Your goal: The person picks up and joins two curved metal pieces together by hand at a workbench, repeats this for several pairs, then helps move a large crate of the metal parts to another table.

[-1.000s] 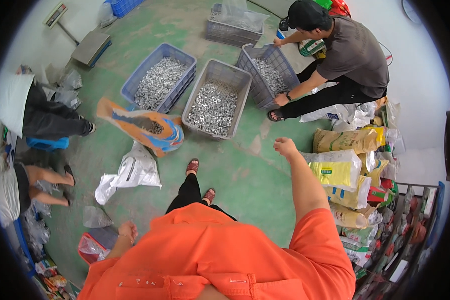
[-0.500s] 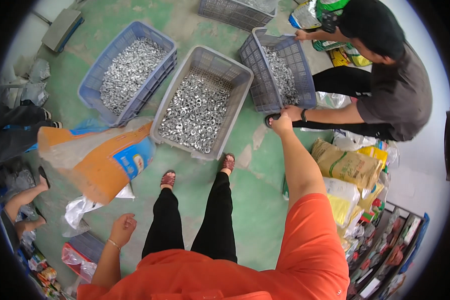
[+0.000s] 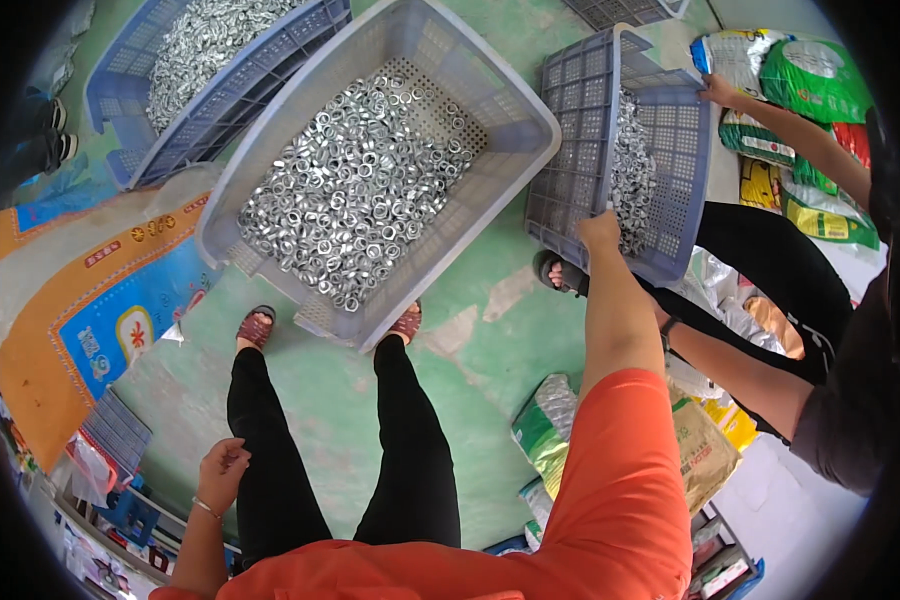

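My right hand [image 3: 600,232] grips the near rim of a blue-grey plastic crate [image 3: 580,130] at the right, its arm stretched forward. Small silvery metal parts [image 3: 632,170] lie inside that crate, which stands tilted. A co-worker's hand [image 3: 718,90] holds its far corner; the co-worker's other hand is mostly hidden behind my forearm. My left hand [image 3: 222,468] hangs low at the left beside my leg, fingers loosely bent, holding nothing. In front of my feet stands a greyish crate [image 3: 515,95] with many shiny metal nuts [image 3: 355,190].
Another blue crate [image 3: 240,90] of metal parts stands at the far left. An orange, white and blue sack [image 3: 80,320] lies left of my feet. Filled bags [image 3: 815,80] stack up behind the co-worker, and a green and silver bag [image 3: 550,420] lies by my right arm.
The view has moved nearer to the crates and shifted, so they look larger. My right hand stays at the right crate's rim. The co-worker's nearer hand is now behind my forearm.
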`<state>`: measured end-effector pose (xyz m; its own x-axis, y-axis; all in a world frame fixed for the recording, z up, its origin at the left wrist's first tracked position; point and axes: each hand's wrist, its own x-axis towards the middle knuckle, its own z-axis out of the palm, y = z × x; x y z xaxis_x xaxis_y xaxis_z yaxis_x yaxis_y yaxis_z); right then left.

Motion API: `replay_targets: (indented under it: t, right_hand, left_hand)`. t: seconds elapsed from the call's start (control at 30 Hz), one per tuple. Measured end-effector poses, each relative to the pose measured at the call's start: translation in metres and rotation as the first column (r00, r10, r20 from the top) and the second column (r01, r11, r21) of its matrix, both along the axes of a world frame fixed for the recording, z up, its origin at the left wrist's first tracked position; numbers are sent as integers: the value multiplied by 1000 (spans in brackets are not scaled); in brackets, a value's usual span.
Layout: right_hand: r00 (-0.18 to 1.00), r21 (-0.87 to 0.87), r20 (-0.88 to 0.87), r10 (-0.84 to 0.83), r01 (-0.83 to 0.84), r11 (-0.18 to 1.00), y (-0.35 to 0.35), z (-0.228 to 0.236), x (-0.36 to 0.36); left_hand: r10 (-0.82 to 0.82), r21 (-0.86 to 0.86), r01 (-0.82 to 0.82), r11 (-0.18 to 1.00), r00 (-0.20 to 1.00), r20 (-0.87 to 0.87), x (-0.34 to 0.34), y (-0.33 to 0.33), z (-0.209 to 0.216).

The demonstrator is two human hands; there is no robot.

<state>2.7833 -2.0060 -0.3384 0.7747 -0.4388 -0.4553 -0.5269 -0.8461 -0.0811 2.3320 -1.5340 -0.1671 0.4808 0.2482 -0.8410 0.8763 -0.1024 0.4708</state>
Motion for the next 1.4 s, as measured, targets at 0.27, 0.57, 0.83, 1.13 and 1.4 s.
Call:
replay_targets:
  t: [0.27, 0.57, 0.83, 1.13, 1.4]
  right_hand:
    - [990, 75, 3, -139, 138, 988, -63, -55, -25]
    - [992, -6, -116, -56, 56, 998, -47, -31, -27]
    - [985, 82, -168, 33, -19, 996, 1, -15, -85]
    - [968, 128, -242, -69, 102, 987, 48, -8, -216]
    - [957, 93, -207, -204, 227, 969, 81, -11, -344]
  left_hand:
    - [95, 0, -96, 995, 992, -85, -6, -20, -9]
    - [61, 41, -57, 998, 991, -115, -7, -3, 4]
    - [-317, 21, 317, 948, 941, 121, 112, -86, -16]
    - [-434, -163, 516, 841, 823, 367, 178, -170, -61]
    - [-679, -30, 709, 704, 685, 262, 143, -45, -64]
